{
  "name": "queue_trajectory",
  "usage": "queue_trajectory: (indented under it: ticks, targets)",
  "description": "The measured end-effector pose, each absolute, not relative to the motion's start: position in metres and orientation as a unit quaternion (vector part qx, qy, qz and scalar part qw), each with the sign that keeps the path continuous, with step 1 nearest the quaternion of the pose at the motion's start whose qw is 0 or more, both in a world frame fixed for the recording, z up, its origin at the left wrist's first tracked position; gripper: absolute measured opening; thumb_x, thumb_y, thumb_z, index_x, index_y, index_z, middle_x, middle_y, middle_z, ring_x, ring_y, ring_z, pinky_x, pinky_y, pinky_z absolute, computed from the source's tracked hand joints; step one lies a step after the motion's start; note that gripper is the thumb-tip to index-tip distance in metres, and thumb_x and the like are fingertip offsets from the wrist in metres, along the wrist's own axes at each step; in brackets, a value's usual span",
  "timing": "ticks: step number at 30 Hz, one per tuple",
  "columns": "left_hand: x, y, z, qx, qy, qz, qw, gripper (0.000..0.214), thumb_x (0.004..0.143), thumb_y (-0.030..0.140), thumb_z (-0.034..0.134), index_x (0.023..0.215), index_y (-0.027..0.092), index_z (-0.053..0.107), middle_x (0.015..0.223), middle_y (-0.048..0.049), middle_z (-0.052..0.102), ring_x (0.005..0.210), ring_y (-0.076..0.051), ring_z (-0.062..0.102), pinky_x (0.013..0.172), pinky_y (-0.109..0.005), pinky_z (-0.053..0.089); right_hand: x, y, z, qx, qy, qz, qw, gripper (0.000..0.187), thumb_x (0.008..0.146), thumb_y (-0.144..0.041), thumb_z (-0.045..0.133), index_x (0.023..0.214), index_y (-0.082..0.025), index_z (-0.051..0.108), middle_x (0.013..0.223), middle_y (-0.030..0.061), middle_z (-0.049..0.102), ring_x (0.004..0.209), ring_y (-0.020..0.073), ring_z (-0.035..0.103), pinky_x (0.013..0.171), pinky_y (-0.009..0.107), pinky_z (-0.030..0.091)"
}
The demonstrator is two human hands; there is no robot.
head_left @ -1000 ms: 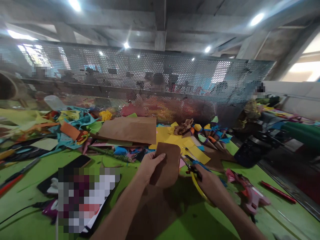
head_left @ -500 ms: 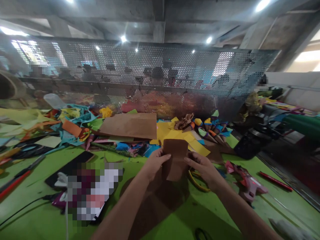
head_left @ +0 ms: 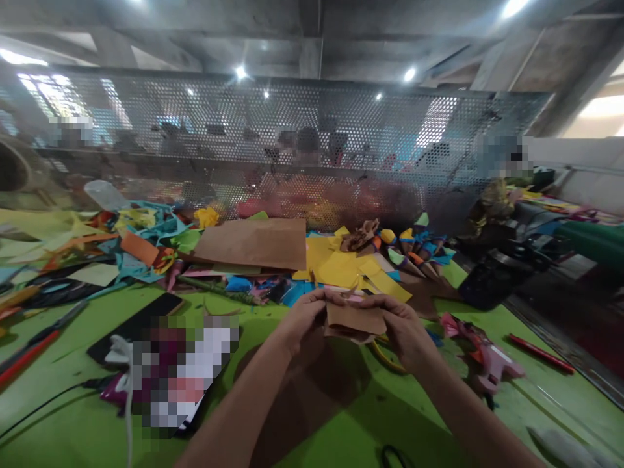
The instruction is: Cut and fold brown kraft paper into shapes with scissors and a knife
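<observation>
Between my two hands is a small piece of brown paper point(head_left: 355, 320), folded over on itself above the green table. My left hand point(head_left: 309, 317) pinches its left end, with the fingers along the top fold. At the right end my right hand point(head_left: 397, 318) grips it the same way, fingertips meeting near the middle of the fold. The thumbs are largely hidden by the paper. Just below my right hand, yellow scissors handles point(head_left: 387, 357) lie on the table, partly covered.
Yellow paper sheets point(head_left: 336, 263) and a large brown sheet point(head_left: 253, 244) lie behind my hands. A pink glue gun point(head_left: 492, 361) and red pen point(head_left: 541, 354) are at right. On the left lie a black phone point(head_left: 139, 328) and a red-handled cutter point(head_left: 36, 354). A perforated metal screen point(head_left: 292, 143) stands behind.
The brown paper was upright with a flap hanging down; now it is folded over and lower. My hands have turned inward, fingers closing along its top edge.
</observation>
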State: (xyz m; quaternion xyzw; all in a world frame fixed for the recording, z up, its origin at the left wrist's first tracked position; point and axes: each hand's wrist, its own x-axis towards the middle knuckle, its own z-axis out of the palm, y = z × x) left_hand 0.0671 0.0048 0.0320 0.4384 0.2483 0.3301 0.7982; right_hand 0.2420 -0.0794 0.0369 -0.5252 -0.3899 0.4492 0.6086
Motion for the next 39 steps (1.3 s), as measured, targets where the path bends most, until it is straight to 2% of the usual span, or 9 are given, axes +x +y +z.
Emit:
queue_trajectory:
  ticks: [6,13,16,20,22,27,29,33,39]
  targets:
    - [0.066,0.006,0.029,0.453,0.210,0.309,0.809,0.025,0.070,0.027,0.057,0.086,0.016,0.072,0.094,-0.0074,0.071,0.087,-0.022,0.062,0.075,-0.029,0.047,0.246,-0.084,0.039,-0.568,-0.535,0.269,0.565,0.014,0.076,-0.027,0.062,0.077,-0.022,0.075,0.085,0.0053,0.075,0.087,0.0239,0.066,0.080,0.034,0.049]
    - [0.071,-0.008,0.039,0.517,0.265,0.324,0.746,0.024,0.078,0.027,0.062,0.101,0.022,0.067,0.104,-0.0038,0.067,0.094,-0.020,0.059,0.076,-0.024,0.045,0.251,-0.085,0.031,-0.567,-0.626,0.148,0.515,0.024,0.080,-0.018,0.054,0.085,-0.025,0.076,0.091,0.0057,0.073,0.090,0.0232,0.066,0.083,0.035,0.048]
    - [0.074,-0.005,0.032,0.540,0.263,0.340,0.724,0.026,0.080,0.025,0.061,0.105,0.022,0.065,0.107,-0.0056,0.066,0.099,-0.021,0.058,0.081,-0.026,0.045,0.250,-0.086,0.035,-0.561,-0.622,0.170,0.519,0.022,0.080,-0.021,0.056,0.084,-0.026,0.077,0.091,0.0056,0.074,0.092,0.0241,0.066,0.086,0.036,0.049]
    - [0.076,0.002,0.020,0.582,0.239,0.386,0.675,0.031,0.085,0.025,0.057,0.115,0.021,0.060,0.114,-0.0075,0.063,0.108,-0.022,0.056,0.092,-0.030,0.043,0.251,-0.086,0.042,-0.552,-0.544,0.302,0.556,0.030,0.085,-0.033,0.055,0.107,-0.027,0.074,0.114,0.0046,0.072,0.110,0.0265,0.062,0.095,0.037,0.047]
    - [0.076,0.002,0.019,0.617,0.230,0.406,0.634,0.032,0.086,0.023,0.056,0.118,0.020,0.059,0.116,-0.0077,0.061,0.112,-0.022,0.054,0.097,-0.030,0.040,0.251,-0.085,0.042,-0.552,-0.504,0.363,0.556,0.034,0.087,-0.042,0.057,0.114,-0.026,0.072,0.114,0.0055,0.071,0.110,0.0272,0.062,0.093,0.038,0.048]
    - [0.077,-0.004,0.024,0.637,0.208,0.385,0.635,0.051,0.084,0.024,0.060,0.133,0.023,0.046,0.108,-0.0056,0.063,0.096,-0.019,0.058,0.085,-0.029,0.046,0.252,-0.080,0.036,-0.575,-0.471,0.407,0.531,0.034,0.069,-0.053,0.076,0.082,-0.020,0.076,0.078,0.0023,0.071,0.078,0.0213,0.064,0.072,0.031,0.050]
    - [0.077,-0.005,0.022,0.623,0.228,0.348,0.662,0.047,0.086,0.034,0.060,0.130,0.022,0.047,0.099,-0.0041,0.064,0.082,-0.017,0.059,0.073,-0.027,0.048,0.253,-0.080,0.033,-0.589,-0.462,0.370,0.550,0.035,0.069,-0.053,0.076,0.078,-0.019,0.075,0.073,0.0015,0.069,0.072,0.0194,0.061,0.068,0.029,0.048]
    - [0.078,-0.003,0.013,0.659,0.273,0.267,0.648,0.038,0.089,0.051,0.050,0.098,0.015,0.062,0.073,-0.0018,0.062,0.056,-0.013,0.052,0.053,-0.024,0.041,0.256,-0.080,0.032,-0.595,-0.464,0.314,0.576,0.031,0.073,-0.050,0.073,0.077,-0.019,0.074,0.072,0.0016,0.068,0.072,0.0189,0.059,0.067,0.029,0.046]
    - [0.078,-0.005,0.014,0.773,0.278,0.298,0.486,0.028,0.090,0.040,0.050,0.091,0.018,0.067,0.089,-0.0066,0.070,0.083,-0.022,0.061,0.072,-0.029,0.046,0.250,-0.084,0.036,-0.568,-0.521,0.313,0.555,0.030,0.073,-0.042,0.075,0.097,-0.023,0.073,0.100,0.0048,0.074,0.092,0.0242,0.065,0.081,0.032,0.048]
